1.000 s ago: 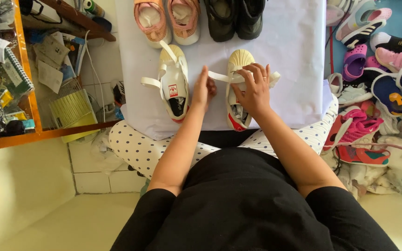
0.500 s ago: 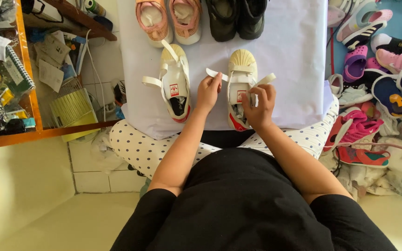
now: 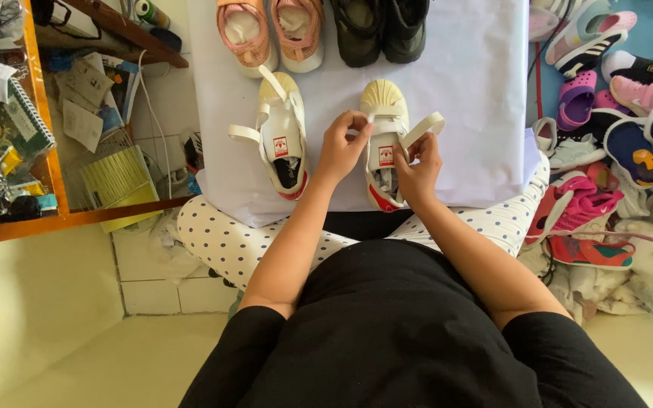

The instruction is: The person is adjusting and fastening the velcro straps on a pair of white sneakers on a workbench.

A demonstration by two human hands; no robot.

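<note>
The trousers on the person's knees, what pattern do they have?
The trousers are white with small dark polka dots, seen in the head view, the only one.

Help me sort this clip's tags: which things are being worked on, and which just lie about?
In hand: cream strap shoe, left hand, right hand, matching cream shoe.
Lying about: pink shoes, black shoes, shoe pile, notebook.

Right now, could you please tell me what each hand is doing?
Left hand: closed, pinching a strap of the white shoe.
Right hand: closed on the shoe's other strap.
</note>
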